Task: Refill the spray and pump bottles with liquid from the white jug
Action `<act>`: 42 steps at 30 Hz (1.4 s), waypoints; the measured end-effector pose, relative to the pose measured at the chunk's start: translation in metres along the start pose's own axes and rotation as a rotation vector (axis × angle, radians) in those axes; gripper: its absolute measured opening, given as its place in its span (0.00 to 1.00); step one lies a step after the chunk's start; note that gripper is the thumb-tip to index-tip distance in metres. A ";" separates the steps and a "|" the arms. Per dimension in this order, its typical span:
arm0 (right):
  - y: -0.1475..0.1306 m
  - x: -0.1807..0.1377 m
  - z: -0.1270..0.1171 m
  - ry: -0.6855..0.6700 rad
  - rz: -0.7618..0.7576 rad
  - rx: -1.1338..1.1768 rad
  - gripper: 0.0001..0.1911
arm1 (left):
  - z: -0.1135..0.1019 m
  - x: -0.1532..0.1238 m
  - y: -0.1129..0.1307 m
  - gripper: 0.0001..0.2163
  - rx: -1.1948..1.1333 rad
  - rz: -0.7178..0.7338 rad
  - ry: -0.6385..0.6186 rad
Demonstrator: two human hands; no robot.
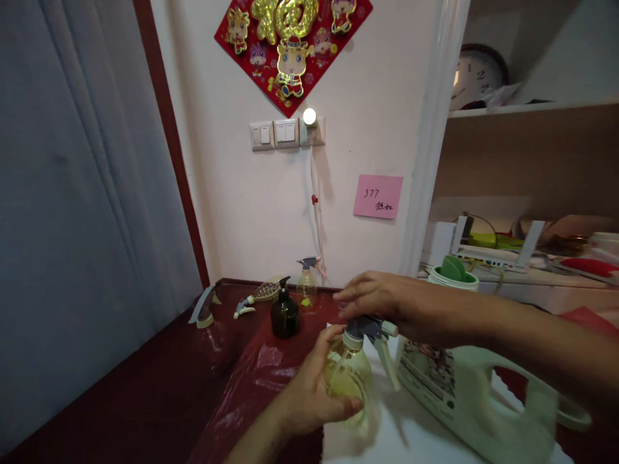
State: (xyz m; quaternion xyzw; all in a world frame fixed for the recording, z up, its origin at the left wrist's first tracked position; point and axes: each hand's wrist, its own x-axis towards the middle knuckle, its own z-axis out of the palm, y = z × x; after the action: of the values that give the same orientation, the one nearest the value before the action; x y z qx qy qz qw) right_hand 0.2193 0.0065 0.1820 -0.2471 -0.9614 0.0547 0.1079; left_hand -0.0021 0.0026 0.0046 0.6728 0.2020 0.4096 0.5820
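My left hand (309, 390) wraps around the body of a clear spray bottle (349, 380) holding yellowish liquid, which stands on a white surface (387, 438). My right hand (382, 299) grips the bottle's grey and white trigger head (367, 328) from above. A large pale green jug (483, 399) with a handle lies on its side just right of the bottle, under my right forearm.
Further back on the dark red table stand a dark brown pump bottle (284, 314), another small spray bottle (307, 287), a spray bottle lying down (256, 296) and a loose trigger head (206, 309). Red plastic sheet (256, 386) covers the table edge. Cluttered shelves (507, 258) are at right.
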 end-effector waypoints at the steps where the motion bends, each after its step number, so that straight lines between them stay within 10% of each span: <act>1: 0.001 0.000 0.002 -0.020 -0.026 -0.005 0.31 | 0.001 0.000 0.000 0.44 -0.004 -0.002 -0.007; 7: -0.002 0.007 0.004 -0.091 0.085 -0.110 0.07 | 0.005 0.001 0.000 0.42 0.066 -0.014 0.008; 17: -0.015 0.013 0.002 -0.068 0.233 -0.128 0.07 | 0.002 0.000 -0.004 0.41 0.076 0.017 -0.012; 25: -0.010 -0.013 0.057 0.644 0.510 0.260 0.29 | 0.001 0.002 0.004 0.49 -0.091 0.046 0.226; 32: -0.019 -0.016 0.128 0.424 0.575 0.842 0.47 | 0.008 0.004 0.007 0.54 -0.169 0.010 0.335; 42: -0.016 0.001 0.159 0.561 0.469 1.211 0.46 | 0.006 0.006 -0.006 0.53 -0.276 0.028 0.358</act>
State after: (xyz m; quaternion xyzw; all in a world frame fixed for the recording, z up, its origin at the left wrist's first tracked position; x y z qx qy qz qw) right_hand 0.1737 -0.0151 0.0301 -0.3492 -0.6192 0.5358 0.4556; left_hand 0.0077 0.0051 0.0005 0.5063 0.2348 0.5542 0.6176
